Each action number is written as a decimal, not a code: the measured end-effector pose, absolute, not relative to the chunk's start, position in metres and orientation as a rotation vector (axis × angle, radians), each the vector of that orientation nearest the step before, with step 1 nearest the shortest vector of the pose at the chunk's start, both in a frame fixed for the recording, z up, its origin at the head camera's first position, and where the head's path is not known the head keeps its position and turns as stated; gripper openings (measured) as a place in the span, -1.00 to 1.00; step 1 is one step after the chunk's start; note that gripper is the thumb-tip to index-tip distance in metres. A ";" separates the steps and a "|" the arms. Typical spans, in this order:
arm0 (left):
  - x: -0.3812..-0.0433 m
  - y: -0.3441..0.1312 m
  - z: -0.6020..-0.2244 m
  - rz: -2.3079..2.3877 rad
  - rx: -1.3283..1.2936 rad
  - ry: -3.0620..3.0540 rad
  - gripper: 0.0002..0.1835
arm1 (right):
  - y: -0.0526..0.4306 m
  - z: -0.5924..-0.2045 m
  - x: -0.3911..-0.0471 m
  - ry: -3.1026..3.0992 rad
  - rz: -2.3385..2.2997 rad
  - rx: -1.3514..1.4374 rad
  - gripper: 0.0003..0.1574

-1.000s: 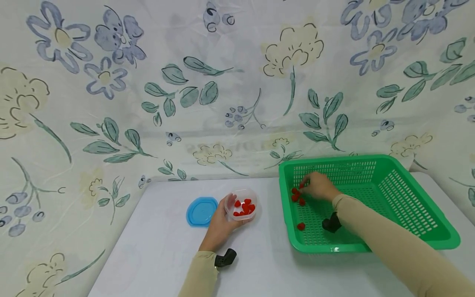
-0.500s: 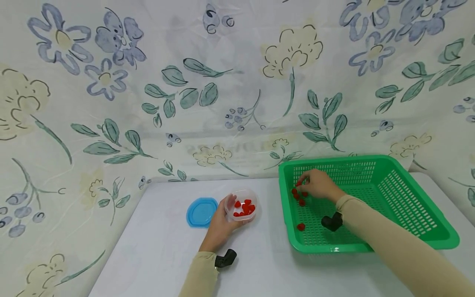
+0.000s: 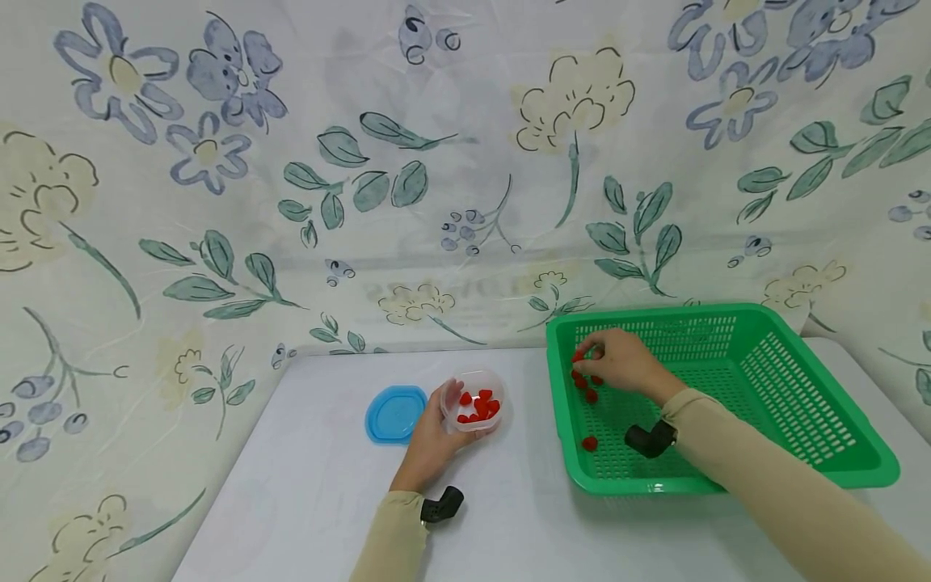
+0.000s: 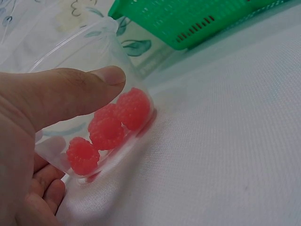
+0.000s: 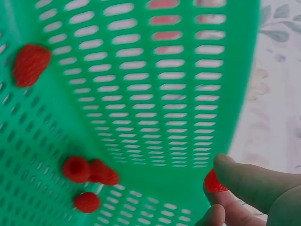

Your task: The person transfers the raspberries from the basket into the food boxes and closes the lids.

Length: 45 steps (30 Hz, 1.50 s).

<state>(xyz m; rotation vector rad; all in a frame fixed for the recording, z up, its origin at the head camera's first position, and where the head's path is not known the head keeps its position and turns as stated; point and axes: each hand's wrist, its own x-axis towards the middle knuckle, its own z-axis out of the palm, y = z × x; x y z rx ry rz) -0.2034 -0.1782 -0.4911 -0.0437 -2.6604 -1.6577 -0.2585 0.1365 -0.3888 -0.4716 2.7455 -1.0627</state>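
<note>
My left hand (image 3: 432, 440) holds a clear plastic container (image 3: 473, 379) with several red raspberries (image 3: 482, 406) lying in its bottom. In the left wrist view the thumb (image 4: 70, 92) presses along its side, and the container sits tilted in that picture. Inside the green basket (image 3: 647, 487), at its left end, my right hand (image 3: 621, 360) pinches a single raspberry (image 5: 215, 182) between thumb and fingers. Below that hand lies a small cluster of raspberries (image 5: 76, 169) on the slotted floor. One lone raspberry (image 3: 590, 444) rests nearer the basket's front left corner.
A blue lid (image 3: 395, 415) lies on the white tabletop (image 3: 291, 477), left of the container. The basket's slotted walls rise around the right hand. Behind the table hangs a floral cloth (image 3: 407, 242).
The right hand has drawn a little up and left inside the basket with a raspberry at its fingertips. The left hand and container stay put.
</note>
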 end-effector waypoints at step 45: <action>-0.203 -0.180 -0.493 -1.687 -0.042 -2.655 0.06 | 0.054 -0.372 -0.193 2.822 -1.357 -0.422 -0.80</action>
